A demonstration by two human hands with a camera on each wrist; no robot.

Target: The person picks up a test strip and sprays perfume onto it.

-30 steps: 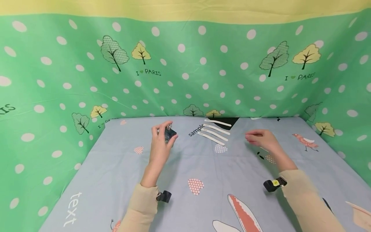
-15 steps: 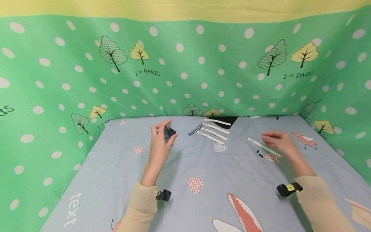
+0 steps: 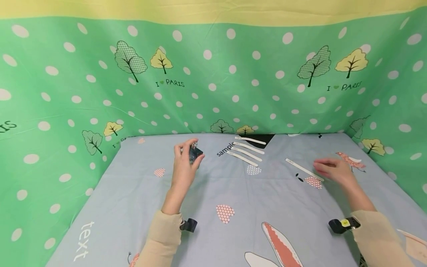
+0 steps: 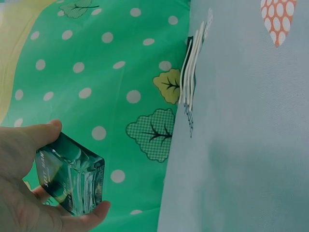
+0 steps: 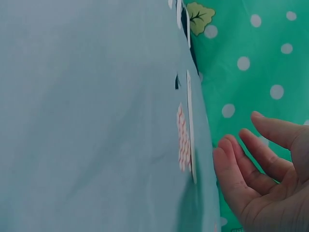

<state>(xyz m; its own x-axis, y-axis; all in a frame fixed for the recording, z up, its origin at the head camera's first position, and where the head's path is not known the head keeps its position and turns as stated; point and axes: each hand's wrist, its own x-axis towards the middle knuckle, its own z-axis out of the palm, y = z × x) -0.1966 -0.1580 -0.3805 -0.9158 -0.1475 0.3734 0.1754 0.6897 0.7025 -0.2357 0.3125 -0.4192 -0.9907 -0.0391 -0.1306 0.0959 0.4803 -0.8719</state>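
Note:
A dark, see-through glass perfume bottle with a silvery top is gripped by my left hand, held up above the cloth. Printed lettering shows on the bottle's side in the left wrist view. To the right, a single white paper strip lies slanted on the cloth. My right hand hovers just right of that strip, its fingers loosely bent and nothing between them. Several more white strips lie in a row near the back, between the two hands.
A blue-grey printed cloth covers the table. Behind it and at both sides hangs a green dotted curtain. A black patch lies under the row of strips at the back edge.
My right hand has let go of the single strip, which lies on the cloth, and has moved right, away from it. The left hand and bottle have stayed put.

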